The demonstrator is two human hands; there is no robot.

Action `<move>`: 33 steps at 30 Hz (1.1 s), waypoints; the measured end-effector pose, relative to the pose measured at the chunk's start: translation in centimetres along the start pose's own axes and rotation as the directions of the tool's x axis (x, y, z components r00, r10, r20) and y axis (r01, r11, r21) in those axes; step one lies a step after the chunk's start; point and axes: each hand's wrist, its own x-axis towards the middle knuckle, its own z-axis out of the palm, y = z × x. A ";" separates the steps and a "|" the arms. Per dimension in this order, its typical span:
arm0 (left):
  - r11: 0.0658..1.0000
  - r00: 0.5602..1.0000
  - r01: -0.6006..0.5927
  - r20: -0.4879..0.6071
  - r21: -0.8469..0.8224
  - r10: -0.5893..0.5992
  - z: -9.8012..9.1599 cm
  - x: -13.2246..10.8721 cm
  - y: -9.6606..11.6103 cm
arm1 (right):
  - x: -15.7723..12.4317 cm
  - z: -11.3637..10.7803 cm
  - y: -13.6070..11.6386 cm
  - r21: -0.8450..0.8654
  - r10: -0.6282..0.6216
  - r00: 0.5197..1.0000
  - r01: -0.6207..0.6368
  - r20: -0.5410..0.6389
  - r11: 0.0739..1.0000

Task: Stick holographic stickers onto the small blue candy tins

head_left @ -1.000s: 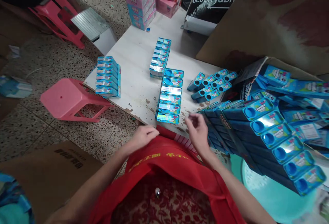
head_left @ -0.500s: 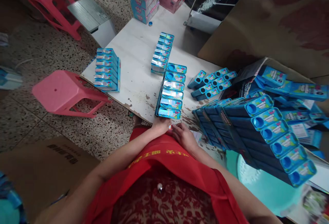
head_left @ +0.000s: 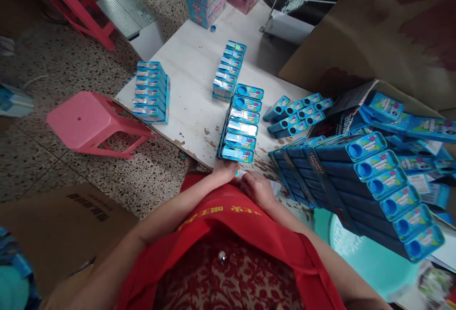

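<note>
My left hand (head_left: 226, 171) is closed at the table's front edge, beside the nearest box in a row of blue boxes (head_left: 238, 153). A small shiny sticker (head_left: 237, 173) shows at its fingertips. Close on its right, my right hand (head_left: 257, 187) has its fingers curled together near a pale sheet (head_left: 242, 175); what they grip is too small to tell. Silvery strips lie across several box tops in the row. Behind it stands another row of blue boxes (head_left: 224, 84).
Another blue box group (head_left: 149, 92) stands at the table's left edge. Small boxes (head_left: 299, 116) and a tall blue stack (head_left: 356, 191) are on the right, beside a full carton (head_left: 342, 106). A teal basin (head_left: 377, 262) is below; a pink stool (head_left: 81, 119) stands left.
The view has shifted slightly. My hands have moved a little apart, and more of the pale sheet shows between them. The boxes keep their arrangement.
</note>
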 end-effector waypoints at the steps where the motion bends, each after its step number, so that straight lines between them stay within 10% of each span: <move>1: 0.999 1.000 -0.017 -0.001 -0.030 0.017 -0.2 -0.3 -0.1 | -0.3 -0.6 -0.3 0.060 0.018 1.000 -0.018 0.002 0.998; 7: 0.768 0.929 -0.320 -0.022 -0.555 0.371 -1.7 -4.8 -0.2 | -2.4 -5.6 -2.4 0.494 0.234 0.972 -0.196 -0.015 0.847; 15: 0.854 0.983 -0.184 -0.095 -0.488 0.157 -9.4 -10.1 3.3 | -0.4 -9.4 -5.6 0.632 0.326 0.892 -0.060 -0.314 0.772; 19: 0.855 0.947 -0.286 -0.264 -0.432 0.183 -15.5 -7.7 2.5 | 5.4 -11.1 -6.1 0.545 0.316 0.777 0.041 -0.545 0.838; 24: 0.817 0.897 -0.417 -0.328 -0.399 0.298 -20.0 -1.3 0.0 | 13.0 -12.5 -4.8 0.590 0.395 0.737 0.005 -0.548 0.808; 33: 0.831 0.944 -0.268 -0.307 -0.486 0.125 -19.0 4.1 -1.8 | 17.3 -10.6 -2.7 0.659 0.551 0.645 -0.097 -0.529 0.746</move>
